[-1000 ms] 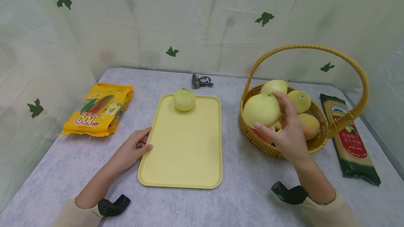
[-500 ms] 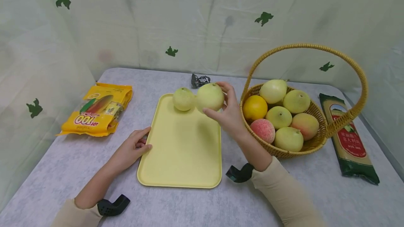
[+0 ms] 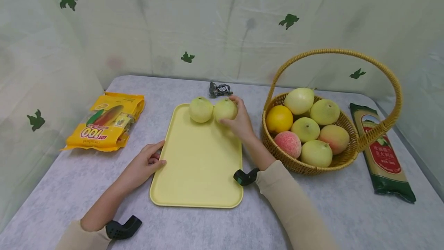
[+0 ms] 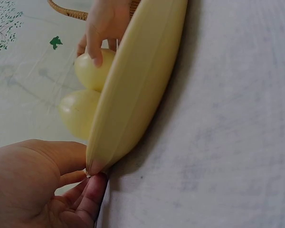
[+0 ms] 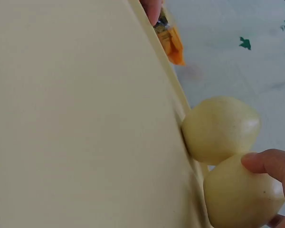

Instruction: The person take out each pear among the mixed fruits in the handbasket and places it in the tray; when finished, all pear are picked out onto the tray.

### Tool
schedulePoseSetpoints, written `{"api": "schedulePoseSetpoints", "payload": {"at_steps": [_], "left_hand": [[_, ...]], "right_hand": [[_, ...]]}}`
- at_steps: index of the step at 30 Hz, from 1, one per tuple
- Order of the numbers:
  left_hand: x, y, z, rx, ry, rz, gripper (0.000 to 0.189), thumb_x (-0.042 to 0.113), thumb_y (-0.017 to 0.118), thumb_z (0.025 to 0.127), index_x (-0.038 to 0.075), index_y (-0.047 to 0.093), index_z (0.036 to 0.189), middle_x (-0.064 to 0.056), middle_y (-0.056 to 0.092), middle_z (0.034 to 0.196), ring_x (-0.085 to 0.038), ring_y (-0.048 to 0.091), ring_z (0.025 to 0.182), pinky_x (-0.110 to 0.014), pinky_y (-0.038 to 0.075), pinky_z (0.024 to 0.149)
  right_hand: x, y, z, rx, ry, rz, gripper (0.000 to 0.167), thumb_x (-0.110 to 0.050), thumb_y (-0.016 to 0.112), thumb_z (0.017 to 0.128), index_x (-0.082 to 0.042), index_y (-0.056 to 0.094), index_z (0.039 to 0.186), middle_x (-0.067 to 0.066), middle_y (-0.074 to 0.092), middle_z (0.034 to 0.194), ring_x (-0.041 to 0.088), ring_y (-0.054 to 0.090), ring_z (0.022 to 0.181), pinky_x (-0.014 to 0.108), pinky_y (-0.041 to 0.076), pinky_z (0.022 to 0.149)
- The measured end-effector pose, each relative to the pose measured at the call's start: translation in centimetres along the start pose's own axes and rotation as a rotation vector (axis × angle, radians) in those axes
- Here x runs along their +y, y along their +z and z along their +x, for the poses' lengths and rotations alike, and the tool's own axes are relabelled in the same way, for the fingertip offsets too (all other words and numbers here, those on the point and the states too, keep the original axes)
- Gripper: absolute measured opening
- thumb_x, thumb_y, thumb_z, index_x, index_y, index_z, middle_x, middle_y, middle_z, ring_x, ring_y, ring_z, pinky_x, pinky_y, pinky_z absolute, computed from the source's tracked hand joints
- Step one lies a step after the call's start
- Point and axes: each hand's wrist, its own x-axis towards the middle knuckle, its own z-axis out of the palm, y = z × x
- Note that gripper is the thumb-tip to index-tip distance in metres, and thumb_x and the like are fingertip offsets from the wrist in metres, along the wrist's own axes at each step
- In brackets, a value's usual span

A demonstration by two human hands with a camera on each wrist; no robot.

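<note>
A pale yellow-green pear (image 3: pixel 225 111) sits at the far right corner of the yellow tray (image 3: pixel 197 165), with the thumb and fingers of my right hand (image 3: pixel 240 122) curled round it. Right beside it, on the tray's far edge, is a second pear (image 3: pixel 201 109); the two overlap in the right wrist view. My left hand (image 3: pixel 145 162) grips the tray's left edge. In the left wrist view the thumb and fingers (image 4: pixel 91 197) pinch the tray rim, and the tray's underside faces the tabletop.
Right of the tray stands a wicker basket (image 3: pixel 268 146) with a tall handle, holding several pears, peaches and an orange (image 3: pixel 279 119). A green-and-tan packet (image 3: pixel 383 153) lies beyond it. A yellow mango bag (image 3: pixel 105 122) lies left; a small black wrapper (image 3: pixel 220 89) lies behind the tray.
My right hand has carried the pear left from over the basket and lowered it onto the tray beside the other pear. The left hand stays at the tray's edge.
</note>
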Motion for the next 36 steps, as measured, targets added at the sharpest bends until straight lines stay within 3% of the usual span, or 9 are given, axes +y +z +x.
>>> {"api": "schedulePoseSetpoints", "payload": {"at_steps": [6, 14, 20, 24, 28, 32, 36], "left_hand": [[0.1, -0.1, -0.1, -0.003, -0.006, 0.001, 0.064, 0.02, 0.057, 0.089, 0.003, 0.025, 0.141, -0.015, 0.035, 0.125, -0.021, 0.043, 0.091, -0.021, 0.04, 0.074], [-0.2, -0.2, -0.2, 0.004, -0.001, 0.012, 0.064, 0.022, 0.057, 0.089, 0.004, 0.025, 0.142, -0.015, 0.035, 0.126, -0.021, 0.044, 0.091, -0.021, 0.04, 0.073], [-0.5, -0.1, -0.2, 0.003, 0.002, 0.0, 0.064, 0.022, 0.057, 0.089, 0.004, 0.025, 0.142, -0.015, 0.034, 0.126, -0.021, 0.043, 0.091, -0.02, 0.04, 0.073], [-0.5, -0.1, -0.1, 0.006, -0.002, -0.005, 0.064, 0.021, 0.057, 0.089, 0.005, 0.024, 0.142, -0.015, 0.034, 0.126, -0.021, 0.043, 0.091, -0.02, 0.04, 0.073], [-0.5, 0.0, -0.1, 0.006, -0.005, -0.003, 0.064, 0.021, 0.057, 0.089, 0.004, 0.024, 0.142, -0.015, 0.035, 0.125, -0.02, 0.043, 0.091, -0.02, 0.04, 0.073], [-0.4, 0.0, 0.0, 0.005, -0.008, 0.003, 0.064, 0.021, 0.057, 0.089, 0.005, 0.025, 0.142, -0.014, 0.035, 0.125, -0.02, 0.043, 0.091, -0.02, 0.04, 0.073], [-0.3, 0.1, 0.1, 0.006, -0.006, 0.01, 0.064, 0.022, 0.058, 0.089, 0.005, 0.025, 0.142, -0.014, 0.036, 0.125, -0.02, 0.043, 0.091, -0.02, 0.04, 0.074]], "right_hand": [[0.9, 0.5, 1.1, -0.045, -0.02, -0.03, 0.075, 0.01, 0.071, 0.067, -0.008, 0.035, 0.131, 0.01, 0.036, 0.133, 0.024, 0.037, 0.118, 0.038, 0.031, 0.095], [0.7, 1.0, 1.7, -0.048, 0.035, -0.128, 0.075, 0.004, 0.072, 0.07, -0.019, 0.035, 0.131, 0.016, 0.032, 0.129, 0.029, 0.038, 0.113, 0.044, 0.034, 0.091], [0.3, 1.0, 1.4, -0.047, 0.065, -0.121, 0.076, 0.0, 0.073, 0.071, -0.02, 0.032, 0.133, 0.017, 0.028, 0.131, 0.031, 0.039, 0.112, 0.045, 0.035, 0.09], [-0.8, 0.5, 0.6, -0.05, 0.038, -0.089, 0.072, -0.01, 0.07, 0.076, -0.017, 0.031, 0.135, 0.012, 0.025, 0.137, 0.028, 0.034, 0.12, 0.045, 0.032, 0.094], [-2.4, -0.7, -0.9, -0.056, -0.053, -0.066, 0.064, -0.021, 0.066, 0.081, -0.016, 0.032, 0.135, 0.003, 0.027, 0.138, 0.019, 0.026, 0.126, 0.041, 0.024, 0.1], [-3.9, -2.5, -2.9, -0.071, -0.227, -0.074, 0.06, -0.024, 0.064, 0.083, -0.01, 0.036, 0.134, 0.002, 0.032, 0.135, 0.018, 0.028, 0.125, 0.035, 0.022, 0.101], [-5.0, -4.7, -4.8, -0.052, -0.418, -0.107, 0.059, -0.016, 0.068, 0.081, -0.004, 0.039, 0.13, 0.008, 0.038, 0.131, 0.021, 0.035, 0.119, 0.033, 0.024, 0.1]]}}
